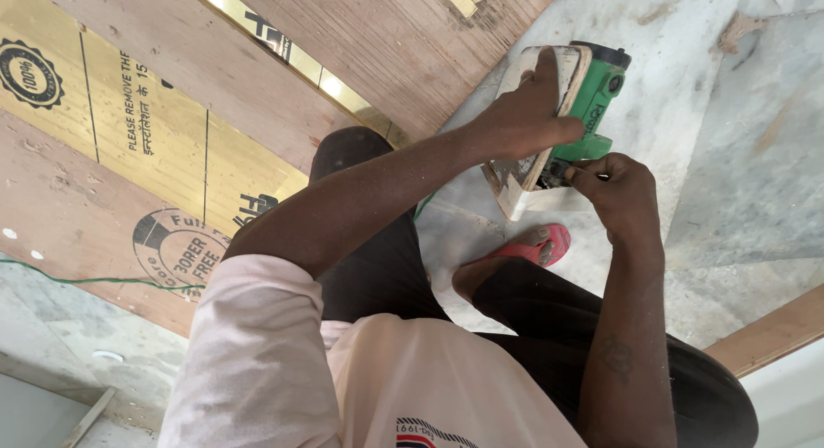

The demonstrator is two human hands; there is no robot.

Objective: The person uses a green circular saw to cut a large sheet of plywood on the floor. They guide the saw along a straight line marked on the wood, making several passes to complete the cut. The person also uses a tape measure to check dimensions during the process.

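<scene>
Plywood offcut (534, 148) stands on the marble floor (755, 182), left hand (524, 113) clamping its top edge against the green power tool (601, 96); right hand (622, 190) pinches something small at the tool's base, seemingly adjusting it. Steadiness matters next.

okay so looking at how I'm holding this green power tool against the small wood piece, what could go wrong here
1. The left hand grips the small wood piece right beside the green power tool, so a slip could bring the fingers against the tool.
2. The piece looks hand-held, not clamped; it might twist or kick.
3. The foot in the pink sandal sits just below the work on the stone floor; a dropped piece or tool could land on bare toes.
</scene>
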